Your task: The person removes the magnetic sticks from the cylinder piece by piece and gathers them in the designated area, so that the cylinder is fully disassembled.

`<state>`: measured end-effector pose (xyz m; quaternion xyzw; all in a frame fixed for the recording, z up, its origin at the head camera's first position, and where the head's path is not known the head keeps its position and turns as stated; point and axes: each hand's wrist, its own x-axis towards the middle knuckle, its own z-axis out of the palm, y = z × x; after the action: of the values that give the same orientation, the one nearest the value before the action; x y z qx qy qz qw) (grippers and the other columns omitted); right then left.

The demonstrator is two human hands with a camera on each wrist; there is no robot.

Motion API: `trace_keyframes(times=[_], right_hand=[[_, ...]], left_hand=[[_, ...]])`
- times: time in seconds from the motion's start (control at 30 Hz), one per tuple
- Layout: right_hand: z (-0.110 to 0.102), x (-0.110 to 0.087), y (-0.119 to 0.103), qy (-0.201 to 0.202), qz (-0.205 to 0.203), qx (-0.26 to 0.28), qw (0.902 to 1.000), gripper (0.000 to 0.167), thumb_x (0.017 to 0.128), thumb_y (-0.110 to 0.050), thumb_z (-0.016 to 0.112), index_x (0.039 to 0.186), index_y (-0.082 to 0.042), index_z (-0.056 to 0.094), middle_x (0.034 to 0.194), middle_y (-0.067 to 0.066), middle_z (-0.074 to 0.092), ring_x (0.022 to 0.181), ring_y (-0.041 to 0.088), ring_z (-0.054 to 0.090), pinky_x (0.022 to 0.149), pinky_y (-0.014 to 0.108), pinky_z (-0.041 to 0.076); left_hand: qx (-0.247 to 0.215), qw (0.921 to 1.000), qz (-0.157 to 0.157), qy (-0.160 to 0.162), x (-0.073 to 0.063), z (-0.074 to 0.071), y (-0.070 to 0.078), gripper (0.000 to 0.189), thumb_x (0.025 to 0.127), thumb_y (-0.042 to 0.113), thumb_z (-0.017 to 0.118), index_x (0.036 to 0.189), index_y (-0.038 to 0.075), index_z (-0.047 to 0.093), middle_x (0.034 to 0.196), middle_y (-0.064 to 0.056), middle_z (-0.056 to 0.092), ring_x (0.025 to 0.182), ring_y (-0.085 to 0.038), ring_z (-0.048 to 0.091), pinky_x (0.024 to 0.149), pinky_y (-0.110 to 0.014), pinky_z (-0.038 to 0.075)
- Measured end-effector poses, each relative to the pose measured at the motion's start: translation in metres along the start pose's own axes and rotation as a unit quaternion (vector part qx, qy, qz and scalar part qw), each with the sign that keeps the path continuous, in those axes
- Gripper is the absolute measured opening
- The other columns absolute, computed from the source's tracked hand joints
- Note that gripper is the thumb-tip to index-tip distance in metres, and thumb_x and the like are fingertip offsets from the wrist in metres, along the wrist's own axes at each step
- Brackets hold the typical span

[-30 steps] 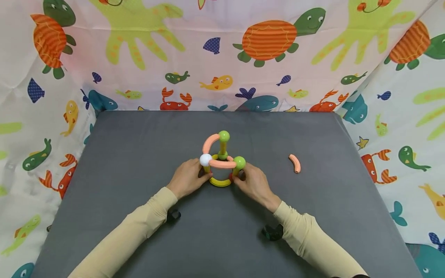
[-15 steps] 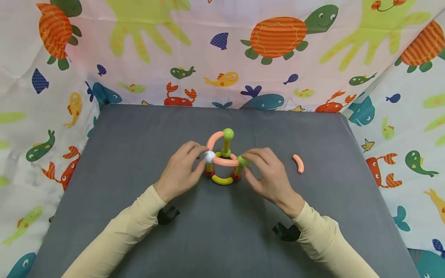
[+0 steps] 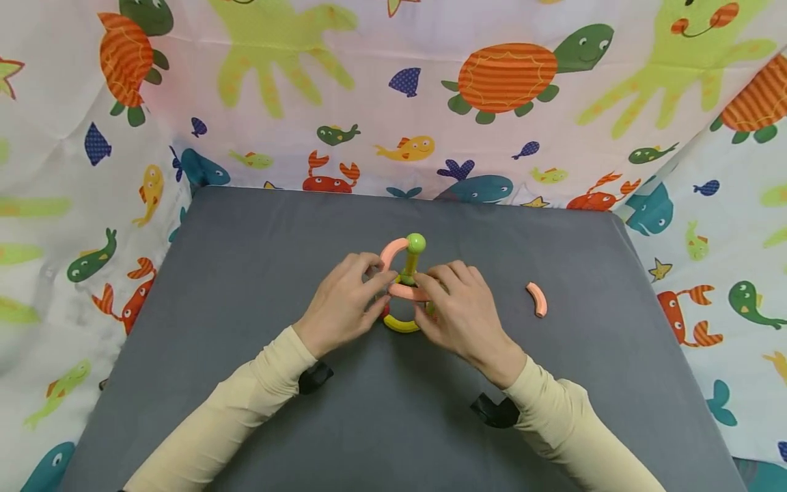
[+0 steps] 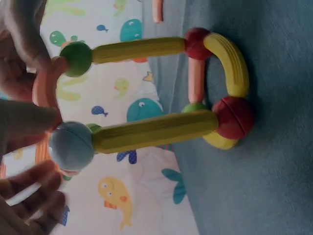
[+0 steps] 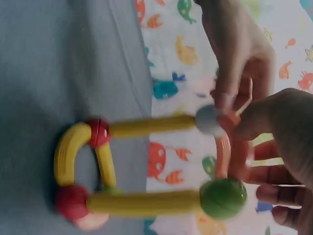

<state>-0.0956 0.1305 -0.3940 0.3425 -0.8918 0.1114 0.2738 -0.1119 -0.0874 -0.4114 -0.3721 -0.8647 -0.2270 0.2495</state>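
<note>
A small frame of magnetic building sticks and balls stands on the grey table. Its front curved pink stick bridges a white ball and a green ball on top of upright yellow sticks. My left hand pinches the pink stick's end by the white ball, its other fingers spread beside the ball. At the other end my right hand holds the same pink stick between thumb and fingers, next to the green ball. Red balls and curved yellow sticks form the base. In the head view my hands hide both front balls.
A loose curved pink stick lies on the table to the right. Behind the front part, a green ball tops a rear yellow upright. A patterned sea-animal cloth hangs around the table's back and sides.
Both hands have risen from the base balls to the top of the frame and closed in on the front pink stick. The head view has shifted slightly; the loose stick lies still.
</note>
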Motion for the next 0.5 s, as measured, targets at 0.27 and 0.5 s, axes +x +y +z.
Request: trace_keyframes(times=[0.27, 0.5], right_hand=[[0.0, -0.018, 0.014, -0.003, 0.03, 0.001, 0.9996, 0.028, 0.077, -0.019, 0.079, 0.103, -0.009, 0.073, 0.1, 0.006, 0.069, 0.09, 0.025, 0.059, 0.069, 0.036, 0.044], [0.002, -0.026, 0.017, 0.015, 0.036, 0.024, 0.9989, 0.021, 0.079, -0.018, 0.081, 0.097, -0.008, 0.074, 0.097, 0.007, 0.068, 0.085, 0.024, 0.059, 0.069, 0.034, 0.047]], left_hand=[[0.042, 0.9925, 0.115, 0.0, 0.02, 0.007, 0.011, 0.023, 0.083, 0.031, 0.078, 0.099, 0.016, 0.071, 0.098, 0.002, 0.07, 0.095, -0.02, 0.057, 0.075, -0.034, 0.044], [0.064, 0.9888, 0.135, 0.007, 0.03, 0.018, 0.02, 0.023, 0.087, 0.036, 0.073, 0.096, 0.015, 0.072, 0.09, 0.002, 0.07, 0.088, -0.019, 0.057, 0.074, -0.03, 0.043]])
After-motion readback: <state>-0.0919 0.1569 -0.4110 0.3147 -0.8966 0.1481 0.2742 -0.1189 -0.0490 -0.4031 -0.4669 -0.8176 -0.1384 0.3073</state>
